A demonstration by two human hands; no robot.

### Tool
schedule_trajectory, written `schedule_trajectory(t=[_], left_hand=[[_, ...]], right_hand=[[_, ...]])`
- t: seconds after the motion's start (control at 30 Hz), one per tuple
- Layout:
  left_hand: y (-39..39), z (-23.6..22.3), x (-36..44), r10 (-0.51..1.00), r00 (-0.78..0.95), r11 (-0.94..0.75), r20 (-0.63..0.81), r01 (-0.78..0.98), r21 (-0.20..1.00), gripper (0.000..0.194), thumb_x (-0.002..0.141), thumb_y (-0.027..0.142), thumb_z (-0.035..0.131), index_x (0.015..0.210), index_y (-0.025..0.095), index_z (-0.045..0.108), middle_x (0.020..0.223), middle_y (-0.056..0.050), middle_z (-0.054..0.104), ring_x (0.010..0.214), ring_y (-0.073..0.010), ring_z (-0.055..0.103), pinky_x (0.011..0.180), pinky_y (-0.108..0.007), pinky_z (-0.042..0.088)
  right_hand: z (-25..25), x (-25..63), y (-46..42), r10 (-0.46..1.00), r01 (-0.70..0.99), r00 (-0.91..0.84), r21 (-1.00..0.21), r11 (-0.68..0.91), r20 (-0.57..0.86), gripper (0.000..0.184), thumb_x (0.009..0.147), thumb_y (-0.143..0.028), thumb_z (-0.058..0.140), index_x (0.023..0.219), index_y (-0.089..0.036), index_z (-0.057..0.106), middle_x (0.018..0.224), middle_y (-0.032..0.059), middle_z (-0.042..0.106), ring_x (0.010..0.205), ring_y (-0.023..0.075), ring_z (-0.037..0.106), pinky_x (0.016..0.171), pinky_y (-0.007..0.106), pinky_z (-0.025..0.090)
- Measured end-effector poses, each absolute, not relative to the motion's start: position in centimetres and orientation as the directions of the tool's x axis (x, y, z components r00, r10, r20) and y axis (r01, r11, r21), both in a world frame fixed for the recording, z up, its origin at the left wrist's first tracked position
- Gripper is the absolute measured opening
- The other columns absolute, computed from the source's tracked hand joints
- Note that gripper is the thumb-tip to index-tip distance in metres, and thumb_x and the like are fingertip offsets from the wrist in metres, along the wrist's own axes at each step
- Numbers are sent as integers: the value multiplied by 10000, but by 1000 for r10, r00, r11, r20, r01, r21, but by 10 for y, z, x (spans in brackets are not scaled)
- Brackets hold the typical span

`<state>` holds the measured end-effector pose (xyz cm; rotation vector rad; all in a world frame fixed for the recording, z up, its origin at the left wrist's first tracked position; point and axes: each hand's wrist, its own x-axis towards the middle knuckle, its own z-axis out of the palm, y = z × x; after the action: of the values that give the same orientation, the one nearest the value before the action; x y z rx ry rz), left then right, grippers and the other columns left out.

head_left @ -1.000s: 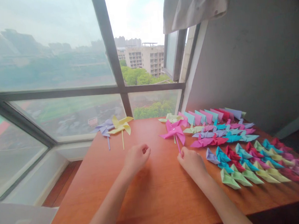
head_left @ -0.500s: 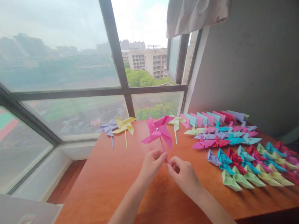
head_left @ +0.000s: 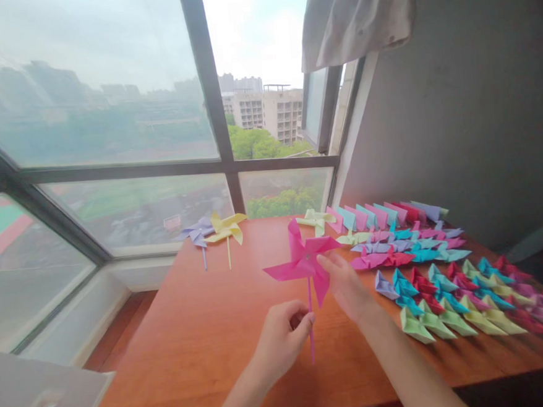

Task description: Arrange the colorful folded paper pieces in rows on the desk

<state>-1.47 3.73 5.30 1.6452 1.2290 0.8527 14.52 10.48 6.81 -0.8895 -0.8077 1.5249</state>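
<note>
A bright pink paper pinwheel (head_left: 299, 265) stands upright above the table in front of me. My left hand (head_left: 283, 336) pinches its pink stick (head_left: 309, 294) between thumb and fingers, partway down. Beside the hub, my right hand (head_left: 349, 288) has its fingers closed at the edge of the right-hand blades; part of the grip is hidden. Behind it lies a pale green pinwheel (head_left: 317, 221), close to the folded papers. At the back left lie a yellow pinwheel (head_left: 226, 227) and a lavender pinwheel (head_left: 199, 233), blades overlapping.
Rows of folded paper boats (head_left: 440, 322) fill the right of the wooden table (head_left: 193, 351). Beyond them are paper cranes (head_left: 426, 253) and a row of upright folded papers (head_left: 377, 215). A large window (head_left: 111, 171) borders the table's far side.
The pink pinwheel came from the back right to the middle and turned more upright. My left hand took its stick; my right hand moved from the stick up to the blades.
</note>
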Motion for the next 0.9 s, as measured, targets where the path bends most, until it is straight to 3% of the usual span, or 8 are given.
schedule_trajectory(t=[0.27,0.5,0.67,0.8,0.9], left_hand=[[28,44,-8,961,278,-138,19,418,898,166,844,227,535,707,161,604,613,19,530,597,-128,484,556,-223,331],[29,41,-10,961,276,-161,31,465,870,160,844,220,539,718,165,620,631,0,586,615,-139,522,571,-222,350],[30,41,-12,965,257,-162,40,473,866,166,843,231,534,727,164,633,638,-3,601,615,-140,529,570,-223,351],[41,47,-35,984,167,-144,64,527,837,251,862,310,500,687,166,608,599,9,567,582,-138,508,547,-229,340],[60,55,-79,997,-3,-61,79,615,786,339,870,418,456,713,170,626,652,-12,633,648,-169,578,597,-239,397]], right_hand=[[59,142,101,984,-499,-37,-850,-169,-174,382,602,-326,878,905,-156,717,834,16,738,692,118,659,666,216,509],[52,144,105,982,-440,-35,-879,-184,-188,328,615,-356,868,818,-136,734,720,17,725,644,120,650,640,217,496],[53,139,107,990,-343,-4,-930,-130,-138,341,638,-391,848,831,-140,722,776,28,731,667,122,649,644,217,484],[51,143,113,993,-142,-29,-983,-113,-110,431,771,-526,683,992,-156,697,951,80,735,779,172,678,691,267,511],[45,158,121,998,261,55,-964,-47,-33,375,852,-494,548,940,-157,687,910,95,735,769,199,681,682,291,502]])
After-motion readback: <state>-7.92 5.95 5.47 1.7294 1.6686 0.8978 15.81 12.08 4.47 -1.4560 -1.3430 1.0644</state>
